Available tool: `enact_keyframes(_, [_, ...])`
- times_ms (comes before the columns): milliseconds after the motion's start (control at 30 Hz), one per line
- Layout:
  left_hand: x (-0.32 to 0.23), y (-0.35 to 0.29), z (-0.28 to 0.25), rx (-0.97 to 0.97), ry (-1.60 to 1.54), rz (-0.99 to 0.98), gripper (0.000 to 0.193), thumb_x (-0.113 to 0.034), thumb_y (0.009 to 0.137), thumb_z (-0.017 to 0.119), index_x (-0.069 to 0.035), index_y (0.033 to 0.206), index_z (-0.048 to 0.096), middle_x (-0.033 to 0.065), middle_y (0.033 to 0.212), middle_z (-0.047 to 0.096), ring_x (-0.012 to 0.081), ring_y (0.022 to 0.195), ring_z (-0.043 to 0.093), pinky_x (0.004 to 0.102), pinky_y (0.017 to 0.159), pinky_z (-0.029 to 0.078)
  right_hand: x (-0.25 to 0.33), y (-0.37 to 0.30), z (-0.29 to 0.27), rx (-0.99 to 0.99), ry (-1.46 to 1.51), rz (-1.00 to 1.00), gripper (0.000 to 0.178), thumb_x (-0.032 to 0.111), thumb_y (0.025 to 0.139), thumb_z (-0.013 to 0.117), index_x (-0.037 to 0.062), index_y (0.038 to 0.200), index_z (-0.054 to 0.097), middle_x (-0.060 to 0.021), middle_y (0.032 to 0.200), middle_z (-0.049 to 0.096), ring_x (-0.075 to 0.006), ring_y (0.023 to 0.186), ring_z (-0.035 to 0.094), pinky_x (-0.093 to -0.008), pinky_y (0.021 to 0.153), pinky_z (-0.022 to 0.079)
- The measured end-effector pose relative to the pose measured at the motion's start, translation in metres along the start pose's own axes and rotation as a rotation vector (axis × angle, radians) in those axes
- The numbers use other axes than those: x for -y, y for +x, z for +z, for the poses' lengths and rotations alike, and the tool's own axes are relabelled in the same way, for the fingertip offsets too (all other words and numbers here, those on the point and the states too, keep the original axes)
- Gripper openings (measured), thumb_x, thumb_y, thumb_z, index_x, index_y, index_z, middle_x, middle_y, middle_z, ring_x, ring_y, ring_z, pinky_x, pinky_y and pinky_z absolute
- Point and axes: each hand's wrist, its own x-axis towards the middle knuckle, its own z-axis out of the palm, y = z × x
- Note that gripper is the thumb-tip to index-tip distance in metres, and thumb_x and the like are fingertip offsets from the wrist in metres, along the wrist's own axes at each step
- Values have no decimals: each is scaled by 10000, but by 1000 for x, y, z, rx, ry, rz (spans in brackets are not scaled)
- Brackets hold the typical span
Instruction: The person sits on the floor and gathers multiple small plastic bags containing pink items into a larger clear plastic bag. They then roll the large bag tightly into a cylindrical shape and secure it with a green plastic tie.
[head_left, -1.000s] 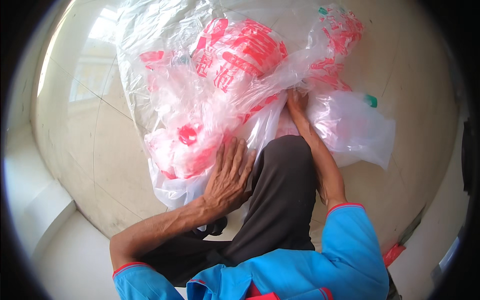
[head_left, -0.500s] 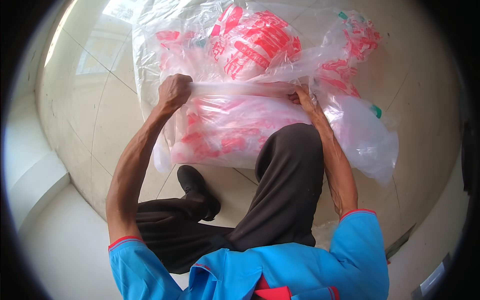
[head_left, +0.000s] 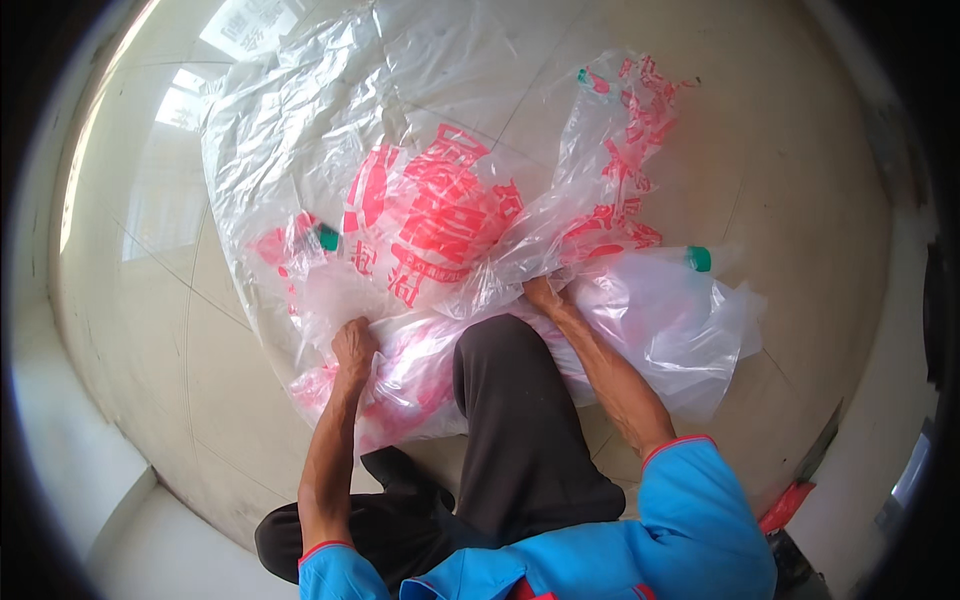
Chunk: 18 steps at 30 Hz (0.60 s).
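A large clear plastic sheet (head_left: 300,110) lies crumpled on the floor, with thin red-printed plastic bags (head_left: 430,215) bunched up in and on it. My left hand (head_left: 355,347) is closed in a fist on the near left part of the sheet. Farther right, my right hand (head_left: 545,292) is closed on a gathered fold of the same plastic; some fingertips are hidden by film. Between the hands runs a rolled, bulging part of the sheet, with red print showing through. My bent right knee (head_left: 505,350) touches or overhangs this bundle.
Green pieces (head_left: 697,259) show among the plastic at right, left and far right. A twisted strip of red-printed bag (head_left: 645,110) trails away at the far right. Pale floor tiles (head_left: 790,200) surround the bundle. A white ledge (head_left: 110,500) is at the left, and a red object (head_left: 787,507) lies near my right elbow.
Both hands have come lower in view, the right one also leftward, as the view shifted. The plastic stretched taut between them now lies slacker, bunched near my knee.
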Motion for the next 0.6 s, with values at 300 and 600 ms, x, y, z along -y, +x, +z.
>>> enact_keyframes(300, [-54,-15,-150,193,162,255,437,-117,795,658,-73,1223,583,152,1101,634,345,1055,603,453,842,507,59,-10,-37,66,173,156,253,207,889,638,22,1060,664,-204,1045,669,-321,1033,638,-405,903,494])
enact_keyframes(600, [-117,-5,-144,-227,-106,377,1065,-399,729,820,-82,1534,198,335,1485,256,501,1374,268,550,1115,276,30,103,-214,-493,-252,93,618,377,813,726,45,1297,534,-218,1243,542,-401,1137,521,-449,940,452])
